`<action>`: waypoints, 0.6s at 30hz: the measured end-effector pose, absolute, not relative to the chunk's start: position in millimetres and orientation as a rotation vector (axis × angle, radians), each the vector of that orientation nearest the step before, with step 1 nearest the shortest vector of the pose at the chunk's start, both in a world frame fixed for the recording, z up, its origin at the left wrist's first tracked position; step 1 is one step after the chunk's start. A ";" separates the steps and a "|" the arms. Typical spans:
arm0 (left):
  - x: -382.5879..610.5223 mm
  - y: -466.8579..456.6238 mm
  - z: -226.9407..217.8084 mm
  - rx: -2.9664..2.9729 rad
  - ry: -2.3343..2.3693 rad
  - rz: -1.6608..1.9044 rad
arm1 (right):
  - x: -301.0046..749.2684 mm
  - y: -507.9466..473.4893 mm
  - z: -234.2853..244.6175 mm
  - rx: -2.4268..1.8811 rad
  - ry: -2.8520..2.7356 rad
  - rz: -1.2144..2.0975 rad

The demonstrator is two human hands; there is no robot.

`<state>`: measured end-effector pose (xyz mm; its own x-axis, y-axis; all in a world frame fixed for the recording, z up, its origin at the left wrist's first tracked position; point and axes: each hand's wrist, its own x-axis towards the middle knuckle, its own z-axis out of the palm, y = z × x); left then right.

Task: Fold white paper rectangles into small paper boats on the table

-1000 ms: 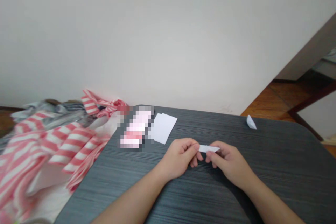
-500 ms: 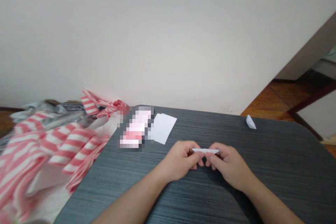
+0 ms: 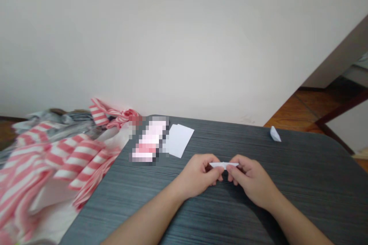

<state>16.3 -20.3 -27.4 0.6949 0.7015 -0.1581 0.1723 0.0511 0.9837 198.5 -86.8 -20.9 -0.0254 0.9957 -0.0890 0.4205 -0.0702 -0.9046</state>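
Observation:
A small white folded paper (image 3: 224,165), long and pointed at both ends like a paper boat, is held level above the dark table (image 3: 212,214). My left hand (image 3: 202,175) pinches its left half between thumb and fingers. On the other half, the thumb and fingers of my right hand (image 3: 247,178) are closed. Both thumbs press on the near side close to the middle, with a narrow gap between them. The fingers hide part of the paper's underside.
White paper sheets (image 3: 180,140) lie beyond my left hand, beside a blurred-out pink and white item (image 3: 149,139). Another folded white paper piece (image 3: 275,134) stands near the far right edge. Red-striped cloth (image 3: 77,157) is heaped left of the table. A wall (image 3: 184,46) rises behind.
My hands have drawn slightly apart, the right thumb shifting a little rightward. More of the folded paper's middle shows between the thumbs. The other things stay where they were.

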 end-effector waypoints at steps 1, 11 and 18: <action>16.3 -20.4 -27.7 1.504 0.750 0.465 | 198.2 -86.6 -20.9 -1.561 -1.527 1.071; 14.9 -20.5 -24.9 1.504 0.770 0.457 | 199.1 -84.5 -26.9 -1.553 -1.532 1.024; 14.7 -20.2 -25.1 1.502 0.773 0.455 | 200.0 -85.9 -22.4 -1.578 -1.554 0.995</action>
